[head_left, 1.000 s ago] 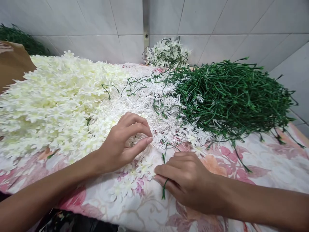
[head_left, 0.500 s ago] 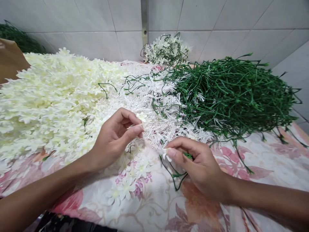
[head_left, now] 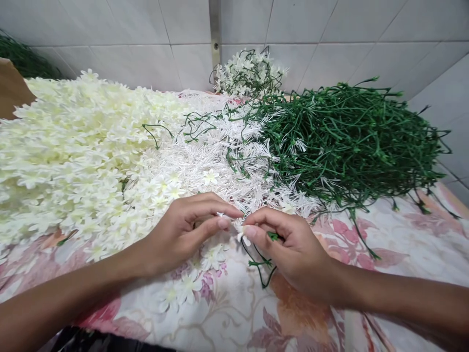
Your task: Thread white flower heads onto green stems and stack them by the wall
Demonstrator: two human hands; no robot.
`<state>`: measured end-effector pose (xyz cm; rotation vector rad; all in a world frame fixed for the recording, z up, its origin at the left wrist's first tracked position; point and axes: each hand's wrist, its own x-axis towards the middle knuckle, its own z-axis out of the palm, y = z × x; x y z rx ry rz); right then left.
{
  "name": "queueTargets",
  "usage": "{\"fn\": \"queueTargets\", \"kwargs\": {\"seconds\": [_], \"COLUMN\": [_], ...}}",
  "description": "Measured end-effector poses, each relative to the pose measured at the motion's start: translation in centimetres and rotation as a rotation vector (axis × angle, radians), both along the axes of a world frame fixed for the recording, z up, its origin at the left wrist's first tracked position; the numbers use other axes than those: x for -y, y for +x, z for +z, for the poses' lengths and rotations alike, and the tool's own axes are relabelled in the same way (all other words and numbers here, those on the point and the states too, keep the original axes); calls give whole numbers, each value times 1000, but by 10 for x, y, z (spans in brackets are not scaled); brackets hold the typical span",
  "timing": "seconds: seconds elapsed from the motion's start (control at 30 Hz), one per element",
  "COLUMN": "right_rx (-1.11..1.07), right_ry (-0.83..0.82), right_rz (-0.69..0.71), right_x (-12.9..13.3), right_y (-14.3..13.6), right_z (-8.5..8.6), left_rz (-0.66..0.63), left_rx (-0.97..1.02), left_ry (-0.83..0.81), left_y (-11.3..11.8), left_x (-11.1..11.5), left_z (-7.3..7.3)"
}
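Note:
My right hand (head_left: 293, 244) pinches an artificial flower stem (head_left: 264, 282) between thumb and forefinger. The stem is green and branched, and a white flower (head_left: 242, 233) shows at the fingertips. Close against it on the left, my left hand (head_left: 198, 234) has thumb and fingers drawn together around a small white stamen piece (head_left: 220, 215), partly hidden by the fingers. Both sets of fingertips almost meet at the white flower. Behind them spreads a heap of thin white stamens (head_left: 205, 159). Several loose white blossoms (head_left: 188, 288) lie on the cloth beneath my left hand.
A large heap of cream-white blossoms (head_left: 80, 146) covers the left. Green stems (head_left: 362, 142) are piled at the right. Against the tiled wall (head_left: 293, 22) sits a bunch of assembled flowers (head_left: 249, 73). Brown cardboard (head_left: 13, 90) stands at the left edge. A floral tablecloth (head_left: 234, 322) lies underneath.
My left hand has moved right and down, bringing its fingertips to the white flower in my right hand. The right hand keeps its pinch in nearly the same place. The view has shifted slightly.

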<state>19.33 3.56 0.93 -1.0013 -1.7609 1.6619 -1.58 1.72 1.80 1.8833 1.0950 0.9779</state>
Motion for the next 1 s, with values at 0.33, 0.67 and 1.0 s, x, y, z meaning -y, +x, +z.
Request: {"fn": "queueTargets", "kwargs": {"seconds": [0.33, 0.67, 1.0], "right_rx": [2, 59, 307], "right_ry": [-15, 46, 1003], "right_rz": [35, 28, 212], "right_x": [0, 1, 11], "right_y": [-1, 0, -1], "right_z": [-6, -3, -14], "left_rz": [-83, 123, 218], "left_rx": [-75, -40, -143], "left_ry": [40, 74, 201], "left_y": [6, -3, 0], "left_x": [7, 7, 4], "left_z": [3, 3, 3]}}
